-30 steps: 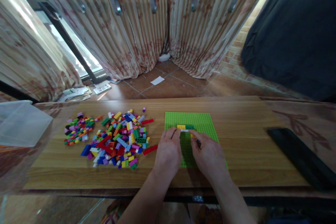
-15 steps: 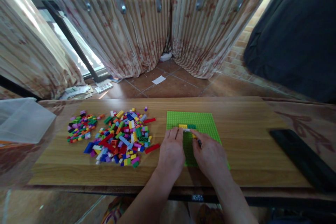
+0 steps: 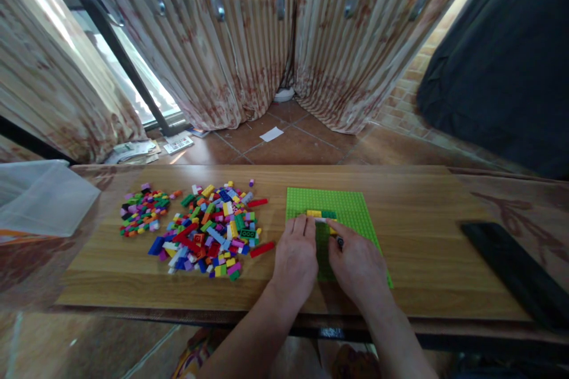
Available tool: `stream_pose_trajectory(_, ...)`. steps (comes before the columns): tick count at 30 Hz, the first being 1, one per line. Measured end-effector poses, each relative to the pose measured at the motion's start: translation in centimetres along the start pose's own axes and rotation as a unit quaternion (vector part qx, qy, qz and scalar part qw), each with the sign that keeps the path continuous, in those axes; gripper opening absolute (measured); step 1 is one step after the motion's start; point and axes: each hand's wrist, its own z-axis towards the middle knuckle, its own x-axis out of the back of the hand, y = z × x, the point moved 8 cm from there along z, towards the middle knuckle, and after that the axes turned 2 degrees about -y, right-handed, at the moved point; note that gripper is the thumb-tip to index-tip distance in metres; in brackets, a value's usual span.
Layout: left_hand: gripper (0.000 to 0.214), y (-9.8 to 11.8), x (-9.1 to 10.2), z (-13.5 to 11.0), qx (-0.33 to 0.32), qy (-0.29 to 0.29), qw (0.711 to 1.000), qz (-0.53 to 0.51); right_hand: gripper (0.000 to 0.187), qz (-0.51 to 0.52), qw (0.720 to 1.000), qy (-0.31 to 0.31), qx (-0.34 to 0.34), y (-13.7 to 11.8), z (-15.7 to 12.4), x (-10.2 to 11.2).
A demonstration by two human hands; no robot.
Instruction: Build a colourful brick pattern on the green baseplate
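A bright green baseplate (image 3: 351,210) lies flat on the wooden table (image 3: 422,249). A yellow brick (image 3: 313,213) and a dark green brick (image 3: 329,214) sit side by side on it. My left hand (image 3: 297,257) rests on the plate's left part, fingers together, fingertips touching a small white piece (image 3: 320,220) just below those bricks. My right hand (image 3: 358,263) meets it from the right, fingers curled and pressing at the same spot, with a small dark piece (image 3: 339,242) showing under its index finger.
A big heap of mixed coloured bricks (image 3: 211,231) lies left of the plate, a smaller heap (image 3: 144,211) farther left. A clear plastic box (image 3: 42,198) sits at the table's left end, a black flat bar (image 3: 515,272) at the right. Curtains and tiled floor lie beyond.
Both hands stay on the same spot of the baseplate. The whole view has drifted slightly as my head moved; nothing on the table has shifted.
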Motion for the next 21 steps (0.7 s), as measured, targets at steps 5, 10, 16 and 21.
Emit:
stream_pose_trajectory(5, 0.041, 0.0, 0.0, -0.1, 0.002, 0.007, 1.000, -0.001, 0.040, 0.043, 0.999, 0.017, 0.015, 0.3, 0.0, -0.1)
stream_pose_trajectory(10, 0.043, 0.1, 0.1, -0.4, -0.002, 0.024, 1.000, 0.002, 0.042, 0.172, 0.982, 0.073, -0.017, 2.7, 0.5, 0.4)
stream_pose_trajectory(16, 0.049, -0.1, 0.0, -0.4, -0.003, 0.029, 0.999, -0.014, 0.047, 0.239, 0.964, 0.099, -0.068, 4.3, 0.8, 0.9)
stream_pose_trajectory(21, 0.057, 0.1, 0.1, -0.2, 0.004, 0.008, 1.000, -0.011, 0.044, 0.231, 0.968, 0.086, -0.040, 3.2, 0.7, 1.0)
